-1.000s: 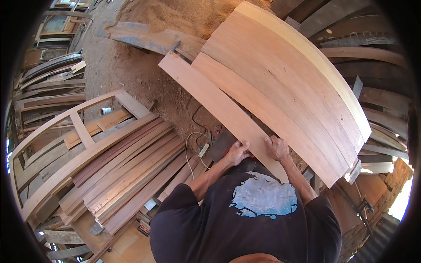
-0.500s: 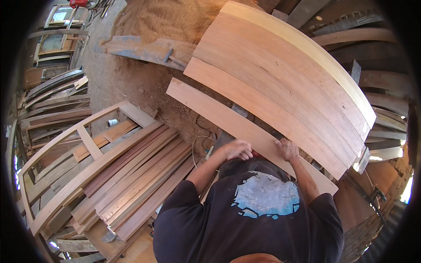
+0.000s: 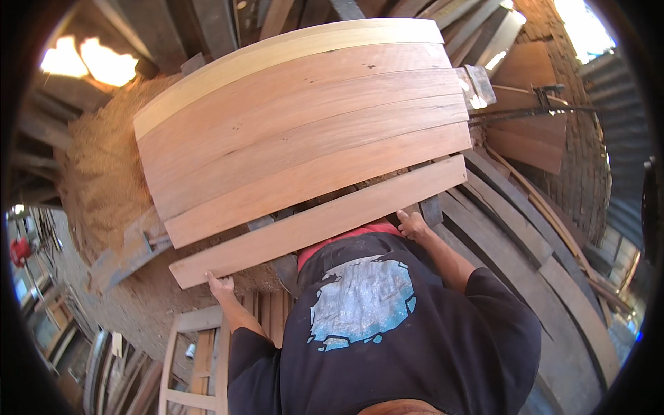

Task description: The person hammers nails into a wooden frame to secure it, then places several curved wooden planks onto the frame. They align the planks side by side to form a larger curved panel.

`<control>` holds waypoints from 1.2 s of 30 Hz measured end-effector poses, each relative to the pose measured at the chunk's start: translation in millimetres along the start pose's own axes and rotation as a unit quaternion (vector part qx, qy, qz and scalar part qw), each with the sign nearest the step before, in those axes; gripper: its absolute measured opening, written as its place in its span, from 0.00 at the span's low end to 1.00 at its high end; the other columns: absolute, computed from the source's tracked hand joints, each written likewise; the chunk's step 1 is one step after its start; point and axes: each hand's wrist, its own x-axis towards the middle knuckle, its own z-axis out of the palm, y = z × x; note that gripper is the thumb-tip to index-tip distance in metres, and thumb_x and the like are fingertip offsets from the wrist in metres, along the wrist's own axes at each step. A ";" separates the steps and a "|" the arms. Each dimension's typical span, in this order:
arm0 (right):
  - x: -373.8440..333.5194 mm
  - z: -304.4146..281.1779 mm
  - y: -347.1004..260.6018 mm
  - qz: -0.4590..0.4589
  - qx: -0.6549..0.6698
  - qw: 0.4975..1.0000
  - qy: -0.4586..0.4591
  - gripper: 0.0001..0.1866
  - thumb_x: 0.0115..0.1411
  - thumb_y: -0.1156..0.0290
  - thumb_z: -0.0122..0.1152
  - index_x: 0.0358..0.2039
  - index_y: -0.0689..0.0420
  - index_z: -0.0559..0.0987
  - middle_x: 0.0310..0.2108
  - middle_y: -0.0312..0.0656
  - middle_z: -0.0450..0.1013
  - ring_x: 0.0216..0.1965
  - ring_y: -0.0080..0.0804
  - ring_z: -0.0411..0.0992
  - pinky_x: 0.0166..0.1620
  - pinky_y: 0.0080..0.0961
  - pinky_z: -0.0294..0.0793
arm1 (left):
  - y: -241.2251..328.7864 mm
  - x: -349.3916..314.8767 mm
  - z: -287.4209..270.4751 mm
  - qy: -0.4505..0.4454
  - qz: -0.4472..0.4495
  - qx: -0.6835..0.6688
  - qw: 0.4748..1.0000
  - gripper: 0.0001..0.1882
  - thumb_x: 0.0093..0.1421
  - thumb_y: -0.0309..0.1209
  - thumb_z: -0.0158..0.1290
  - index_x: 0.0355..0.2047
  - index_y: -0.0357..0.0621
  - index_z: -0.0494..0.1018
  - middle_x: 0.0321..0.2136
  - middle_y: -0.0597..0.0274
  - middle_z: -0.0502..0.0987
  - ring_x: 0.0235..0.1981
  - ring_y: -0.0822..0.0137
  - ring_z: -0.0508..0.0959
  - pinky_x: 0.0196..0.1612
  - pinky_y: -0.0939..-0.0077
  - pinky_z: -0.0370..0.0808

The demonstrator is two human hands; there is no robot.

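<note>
A long, narrow wooden plank (image 3: 321, 218) lies slantwise in front of me, its right end higher in the picture. My left hand (image 3: 221, 284) grips its near edge close to the left end, thumb on top and the other fingers partly hidden. My right hand (image 3: 413, 225) is closed at the same edge, towards the right end, thumb against the wood; its fingertips are hidden. Beyond a thin gap rests a wide panel (image 3: 297, 131) of several boards set edge to edge, with a paler curved strip (image 3: 290, 52) along its far side.
Dark supports, one a block (image 3: 431, 210), show under the plank. Long curved timbers (image 3: 512, 277) are stacked at the right. Sawdust (image 3: 104, 166) is heaped at the left, near a hammer (image 3: 155, 241). A wooden frame (image 3: 192, 400) lies at the lower left.
My view has swung to the right. My left hand has moved from near my waist to the plank's left end. My right hand is now at the plank's near edge.
</note>
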 end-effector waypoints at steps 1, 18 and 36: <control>4.2 3.1 5.1 -0.016 0.093 0.996 -0.004 0.32 0.70 0.43 0.51 0.44 0.67 0.78 0.38 0.49 0.80 0.33 0.39 0.78 0.38 0.39 0.77 | -0.1 4.7 9.8 -0.033 0.004 -0.029 0.999 0.37 0.70 0.53 0.49 0.70 0.44 0.57 0.68 0.55 0.63 0.67 0.54 0.64 0.69 0.54 0.60; 96.7 -15.7 6.8 -0.129 0.490 0.848 -0.154 0.13 0.70 0.53 0.56 0.36 0.48 0.74 0.24 0.33 0.70 0.29 0.33 0.75 0.32 0.34 0.77 | -39.0 11.0 36.3 -0.173 -0.027 0.083 0.981 0.30 0.73 0.48 0.36 0.68 0.43 0.58 0.69 0.55 0.63 0.69 0.52 0.62 0.70 0.43 0.54; 102.7 -12.1 -24.6 -0.063 0.501 0.861 -0.066 0.34 0.68 0.39 0.48 0.66 0.46 0.63 0.66 0.44 0.60 0.64 0.44 0.62 0.63 0.45 0.66 | 109.1 29.6 67.9 0.058 0.318 0.562 0.761 0.37 0.65 0.52 0.52 0.67 0.43 0.62 0.59 0.36 0.71 0.62 0.39 0.70 0.65 0.52 0.65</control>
